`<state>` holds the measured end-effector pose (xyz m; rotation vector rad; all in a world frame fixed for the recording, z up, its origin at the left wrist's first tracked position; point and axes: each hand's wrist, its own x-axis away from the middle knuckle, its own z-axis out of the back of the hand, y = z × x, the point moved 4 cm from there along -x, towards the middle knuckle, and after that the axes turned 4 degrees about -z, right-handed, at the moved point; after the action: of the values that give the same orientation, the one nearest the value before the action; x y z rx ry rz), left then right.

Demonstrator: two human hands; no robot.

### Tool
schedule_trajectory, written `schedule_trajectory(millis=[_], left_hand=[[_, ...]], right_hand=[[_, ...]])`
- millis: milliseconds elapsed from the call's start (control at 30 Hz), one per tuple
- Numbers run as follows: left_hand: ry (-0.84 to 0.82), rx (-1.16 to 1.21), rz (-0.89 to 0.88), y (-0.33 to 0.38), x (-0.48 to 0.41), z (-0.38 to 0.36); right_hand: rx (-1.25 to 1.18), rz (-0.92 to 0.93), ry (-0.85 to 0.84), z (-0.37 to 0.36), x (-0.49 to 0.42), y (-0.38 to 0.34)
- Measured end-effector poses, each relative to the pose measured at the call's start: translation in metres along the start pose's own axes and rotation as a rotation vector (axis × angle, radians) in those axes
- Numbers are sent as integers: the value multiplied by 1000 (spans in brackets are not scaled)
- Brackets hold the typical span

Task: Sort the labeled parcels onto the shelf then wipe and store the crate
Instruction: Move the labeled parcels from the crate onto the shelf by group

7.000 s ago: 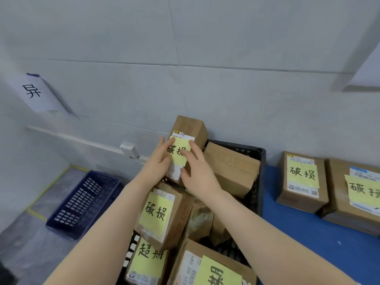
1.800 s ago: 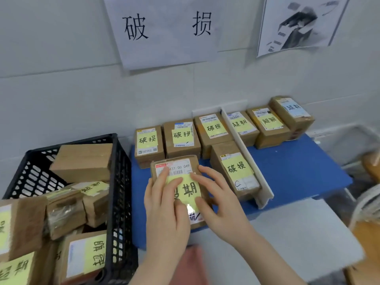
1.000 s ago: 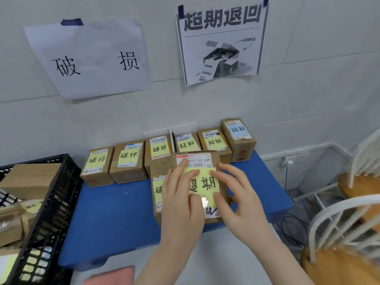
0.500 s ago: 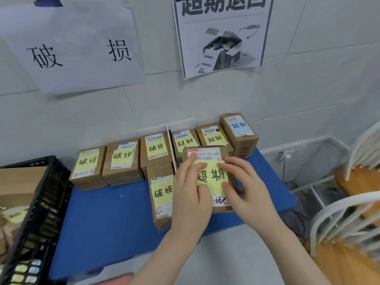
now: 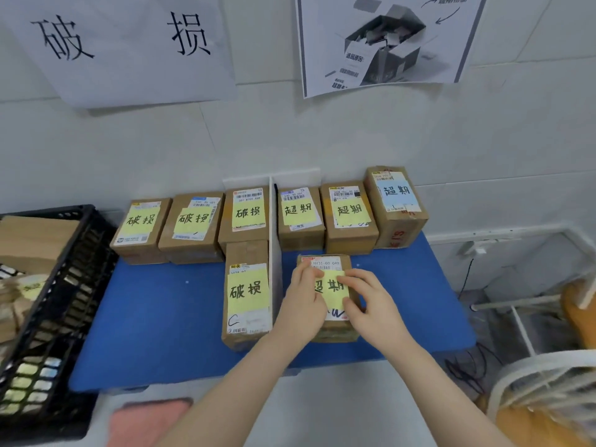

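Note:
A brown parcel (image 5: 332, 285) with a yellow 超期 note lies on the blue shelf (image 5: 167, 317), just right of the white divider (image 5: 275, 253). My left hand (image 5: 303, 304) and my right hand (image 5: 371, 304) hold it from both sides, fingers curled over its top. Three 超期 parcels (image 5: 350, 217) stand in a row behind it. Left of the divider stand several 破损 parcels (image 5: 193, 224), one (image 5: 246, 295) in front. The black crate (image 5: 64, 285) at the left holds more parcels.
Paper signs hang on the wall: 破损 (image 5: 122, 43) on the left, a printed poster (image 5: 383, 40) on the right. A pink cloth (image 5: 148, 421) lies at the near edge. White chairs with orange seats (image 5: 548, 398) stand at the right.
Both hands carried the 超期 parcel from the crate rightwards, past the divider, and lowered it onto the blue shelf in front of the 超期 row.

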<state>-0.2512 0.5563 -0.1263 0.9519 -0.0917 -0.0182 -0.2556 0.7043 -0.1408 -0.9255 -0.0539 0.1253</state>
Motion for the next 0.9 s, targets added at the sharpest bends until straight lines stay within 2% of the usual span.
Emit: schedule_trajectory(millis=[100, 233, 433, 733, 900], left_hand=[[-84, -62, 58, -11, -12, -11], [-113, -158, 48, -21, -20, -7], [-193, -516, 100, -13, -33, -2], [-119, -720, 182, -5, -57, 7], [-95, -723, 207, -3, -66, 11]], right_hand=[[1, -6, -45, -13, -7, 15], [-8, 3, -75, -22, -15, 22], [-37, 14, -110, -28, -26, 24], [-1, 33, -153, -38, -61, 9], [-9, 38, -155, -41, -71, 7]])
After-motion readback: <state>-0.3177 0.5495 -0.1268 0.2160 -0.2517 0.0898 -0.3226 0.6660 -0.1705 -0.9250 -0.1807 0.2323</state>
